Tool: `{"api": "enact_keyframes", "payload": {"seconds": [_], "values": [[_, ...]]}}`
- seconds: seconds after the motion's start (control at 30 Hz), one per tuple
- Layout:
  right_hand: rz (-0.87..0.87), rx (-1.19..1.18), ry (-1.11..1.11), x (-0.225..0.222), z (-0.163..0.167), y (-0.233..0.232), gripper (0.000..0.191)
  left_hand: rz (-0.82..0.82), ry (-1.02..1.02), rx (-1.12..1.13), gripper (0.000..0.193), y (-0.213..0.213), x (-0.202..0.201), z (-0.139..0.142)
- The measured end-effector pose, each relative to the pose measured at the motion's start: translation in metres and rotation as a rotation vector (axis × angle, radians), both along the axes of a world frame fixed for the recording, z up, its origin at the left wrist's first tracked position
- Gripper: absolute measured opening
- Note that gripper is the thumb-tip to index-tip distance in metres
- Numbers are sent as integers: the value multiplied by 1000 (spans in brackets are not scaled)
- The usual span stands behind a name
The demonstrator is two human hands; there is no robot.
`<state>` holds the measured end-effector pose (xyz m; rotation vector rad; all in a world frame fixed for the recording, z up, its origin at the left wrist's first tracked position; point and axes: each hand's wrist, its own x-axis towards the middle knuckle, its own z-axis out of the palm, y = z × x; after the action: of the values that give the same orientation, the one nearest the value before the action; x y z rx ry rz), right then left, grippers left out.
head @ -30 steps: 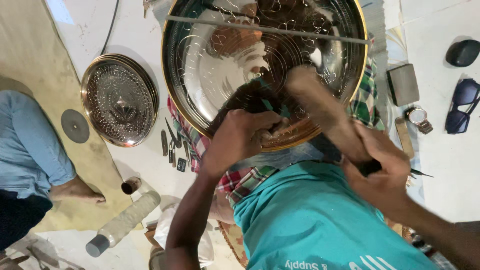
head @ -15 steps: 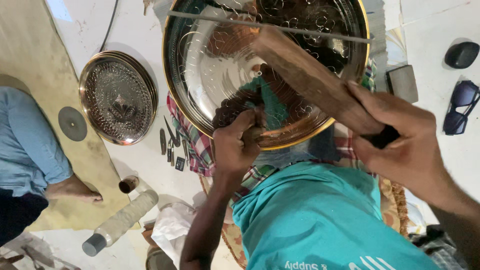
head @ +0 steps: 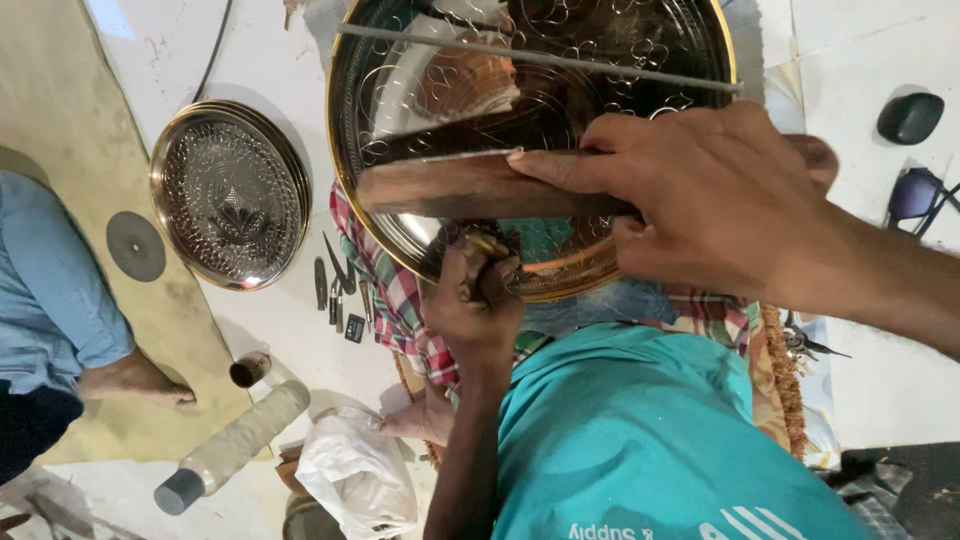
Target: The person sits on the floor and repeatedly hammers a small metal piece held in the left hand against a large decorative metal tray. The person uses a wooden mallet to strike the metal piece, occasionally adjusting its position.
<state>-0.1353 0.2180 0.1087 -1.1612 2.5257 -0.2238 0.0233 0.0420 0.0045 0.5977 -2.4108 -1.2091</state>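
mallet [head: 480, 186] swung level, head pointing left

large tray [head: 560, 90] on checked cloth [head: 385, 290] | wooden block [head: 480, 187] held across tray by right hand [head: 700, 195] | left hand [head: 475, 300] fisted at tray's near rim, below block | small tray [head: 228, 195] left of large tray | hand tools [head: 340, 290] between the trays | roll [head: 235, 445] near left | rod [head: 540, 57] lying across large tray

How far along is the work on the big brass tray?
Scroll patterns already cover much of the large tray. In hand: the left hand grips a small tool against its near edge; the right hand holds a wooden block over it. The shiny patch beyond the block looks plain, so probably left.
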Motion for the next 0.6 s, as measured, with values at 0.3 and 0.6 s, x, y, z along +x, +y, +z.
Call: {"api": "enact_keyframes", "payload": {"seconds": [0.3,0.6], "values": [[90,-124,-20,-1,6,-6,88,-11,35,250,25,3,1,-2],[-164,-353,-236,4,-19,3,91,-175,-82,325,25,-4,-7,5]]}}
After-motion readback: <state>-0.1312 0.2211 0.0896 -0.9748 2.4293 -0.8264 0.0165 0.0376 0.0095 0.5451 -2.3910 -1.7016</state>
